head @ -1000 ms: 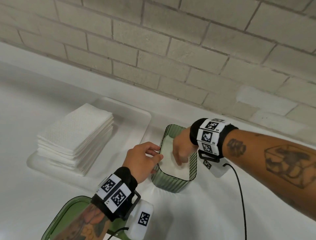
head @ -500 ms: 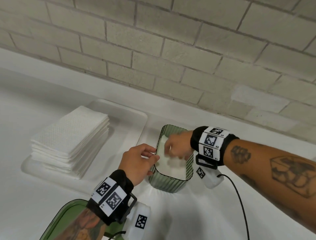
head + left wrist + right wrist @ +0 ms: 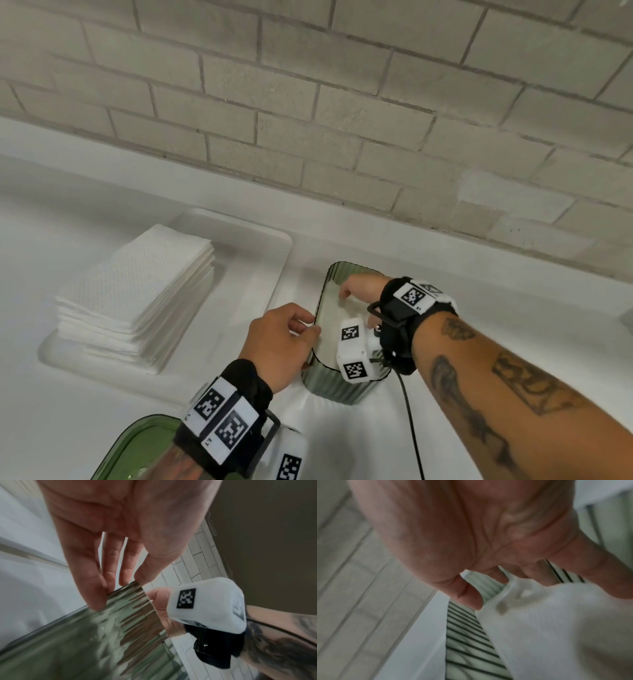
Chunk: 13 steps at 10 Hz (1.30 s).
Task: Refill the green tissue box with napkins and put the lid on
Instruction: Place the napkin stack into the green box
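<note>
The green ribbed tissue box (image 3: 342,387) stands open on the white counter with white napkins (image 3: 330,318) inside. My left hand (image 3: 284,342) pinches its left rim, the thumb on the edge and the fingers (image 3: 96,596) against the outer wall (image 3: 85,642). My right hand (image 3: 359,287) reaches into the far end of the box. Its fingertips (image 3: 471,600) press down on the napkins (image 3: 556,628) beside the ribbed wall (image 3: 467,628). The green lid (image 3: 137,448) lies at the bottom left, partly hidden by my left forearm.
A tall stack of white napkins (image 3: 137,291) sits on a white tray (image 3: 260,260) left of the box. A brick wall (image 3: 342,120) runs along the back of the counter. A black cable (image 3: 411,428) hangs from my right wrist beside the box.
My right hand slid from the near end of the box to its far end, still on the napkins. The left hand kept its hold on the rim.
</note>
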{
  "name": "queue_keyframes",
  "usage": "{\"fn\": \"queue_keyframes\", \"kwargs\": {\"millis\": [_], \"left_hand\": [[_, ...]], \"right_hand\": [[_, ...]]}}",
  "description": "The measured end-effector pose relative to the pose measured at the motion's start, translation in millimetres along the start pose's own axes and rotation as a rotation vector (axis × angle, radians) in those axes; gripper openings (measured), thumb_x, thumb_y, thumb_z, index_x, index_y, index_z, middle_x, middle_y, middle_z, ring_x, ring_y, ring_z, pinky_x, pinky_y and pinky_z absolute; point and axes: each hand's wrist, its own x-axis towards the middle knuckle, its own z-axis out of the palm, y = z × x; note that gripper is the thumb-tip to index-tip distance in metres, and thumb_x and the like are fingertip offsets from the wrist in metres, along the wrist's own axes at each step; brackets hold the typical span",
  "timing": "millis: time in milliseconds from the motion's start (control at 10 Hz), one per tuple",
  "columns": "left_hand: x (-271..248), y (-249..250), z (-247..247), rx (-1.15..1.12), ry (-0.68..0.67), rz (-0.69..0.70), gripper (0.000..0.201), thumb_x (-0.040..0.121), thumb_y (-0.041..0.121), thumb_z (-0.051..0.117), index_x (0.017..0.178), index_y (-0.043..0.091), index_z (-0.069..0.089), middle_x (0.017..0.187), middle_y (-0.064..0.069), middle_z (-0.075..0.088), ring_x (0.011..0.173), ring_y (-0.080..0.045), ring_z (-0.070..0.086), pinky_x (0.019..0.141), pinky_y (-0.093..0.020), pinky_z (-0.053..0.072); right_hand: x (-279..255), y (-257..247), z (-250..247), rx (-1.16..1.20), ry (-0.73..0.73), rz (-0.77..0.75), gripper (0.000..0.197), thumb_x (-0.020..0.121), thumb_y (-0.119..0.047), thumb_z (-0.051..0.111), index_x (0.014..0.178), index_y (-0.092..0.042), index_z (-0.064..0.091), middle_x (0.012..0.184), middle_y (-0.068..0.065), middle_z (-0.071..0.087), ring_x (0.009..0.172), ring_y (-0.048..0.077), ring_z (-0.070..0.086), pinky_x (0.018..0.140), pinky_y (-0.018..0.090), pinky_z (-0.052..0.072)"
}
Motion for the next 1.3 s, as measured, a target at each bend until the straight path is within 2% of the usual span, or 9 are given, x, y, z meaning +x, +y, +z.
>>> {"fn": "queue_keyframes", "kwargs": {"millis": [200, 400, 600, 700, 800, 900, 1000, 1100, 1300], "left_hand": [[-5, 5, 3, -0.02, -0.022, -0.027, 0.005, 0.089, 0.017, 0.065, 0.091, 0.016, 0.069, 0.09, -0.006, 0.066, 0.078, -0.023, 0.069, 0.058, -0.035, 0.062], [-6, 10, 5, 0.034, -0.031, -0.025, 0.006, 0.092, 0.016, 0.061, 0.095, 0.014, 0.066, 0.091, -0.006, 0.064, 0.077, -0.022, 0.068, 0.056, -0.032, 0.061], [-8, 12, 7, 0.081, -0.014, -0.013, 0.009, 0.093, 0.019, 0.059, 0.099, 0.015, 0.064, 0.089, -0.002, 0.064, 0.072, -0.022, 0.069, 0.06, -0.038, 0.062], [-10, 14, 6, 0.064, -0.02, -0.022, 0.01, 0.093, 0.018, 0.058, 0.1, 0.014, 0.064, 0.09, -0.004, 0.062, 0.076, -0.022, 0.068, 0.059, -0.036, 0.062], [-12, 15, 7, 0.066, -0.03, -0.025, 0.011, 0.094, 0.02, 0.057, 0.101, 0.014, 0.062, 0.09, -0.003, 0.062, 0.078, -0.022, 0.067, 0.062, -0.038, 0.062], [-11, 13, 7, 0.089, -0.026, -0.015, 0.011, 0.094, 0.022, 0.057, 0.101, 0.015, 0.062, 0.086, 0.0, 0.062, 0.077, -0.022, 0.067, 0.066, -0.042, 0.061], [-12, 14, 8, 0.105, -0.03, -0.011, 0.012, 0.094, 0.023, 0.056, 0.101, 0.016, 0.062, 0.085, 0.001, 0.062, 0.077, -0.022, 0.068, 0.066, -0.042, 0.061], [-14, 16, 12, 0.105, -0.028, -0.011, 0.012, 0.094, 0.022, 0.057, 0.101, 0.014, 0.062, 0.084, 0.001, 0.061, 0.077, -0.023, 0.067, 0.065, -0.043, 0.061], [-15, 18, 15, 0.117, -0.027, -0.006, 0.013, 0.094, 0.021, 0.057, 0.102, 0.014, 0.062, 0.082, 0.003, 0.06, 0.078, -0.022, 0.066, 0.068, -0.043, 0.061]], "right_hand": [[-7, 4, -4, 0.236, 0.031, -0.02, 0.045, 0.098, -0.015, 0.046, 0.14, 0.001, 0.044, 0.148, 0.02, 0.041, 0.137, 0.034, 0.039, 0.108, 0.038, 0.036], [-9, 11, -3, 0.427, 0.014, 0.008, 0.049, 0.095, -0.017, 0.05, 0.14, 0.002, 0.043, 0.148, 0.022, 0.039, 0.137, 0.038, 0.038, 0.113, 0.048, 0.035], [-15, 11, 14, 0.392, -0.01, 0.095, 0.049, 0.102, -0.014, 0.041, 0.146, 0.003, 0.03, 0.15, 0.023, 0.033, 0.135, 0.039, 0.039, 0.108, 0.039, 0.036], [-13, 13, 15, 0.335, -0.035, 0.075, 0.046, 0.101, -0.013, 0.04, 0.144, 0.005, 0.037, 0.151, 0.022, 0.035, 0.138, 0.036, 0.038, 0.108, 0.037, 0.036], [-12, 15, 9, 0.347, -0.044, 0.083, 0.049, 0.098, -0.016, 0.046, 0.143, 0.0, 0.038, 0.149, 0.023, 0.036, 0.134, 0.041, 0.04, 0.111, 0.045, 0.038], [-16, 13, -3, 0.391, -0.048, 0.098, 0.036, 0.094, -0.017, 0.052, 0.128, -0.007, 0.049, 0.145, 0.025, 0.036, 0.127, 0.047, 0.045, 0.106, 0.052, 0.041], [-15, 13, -7, 0.346, -0.011, 0.056, 0.048, 0.093, -0.015, 0.052, 0.138, -0.001, 0.045, 0.147, 0.021, 0.04, 0.135, 0.039, 0.041, 0.11, 0.049, 0.039], [-12, 16, 1, 0.23, -0.024, 0.061, 0.046, 0.099, -0.011, 0.042, 0.142, 0.005, 0.039, 0.149, 0.023, 0.037, 0.139, 0.036, 0.036, 0.111, 0.039, 0.036], [-29, 0, 3, -0.044, 0.031, 0.072, 0.047, 0.104, -0.008, 0.035, 0.149, 0.002, 0.026, 0.157, 0.016, 0.027, 0.143, 0.028, 0.031, 0.106, 0.028, 0.033]]}}
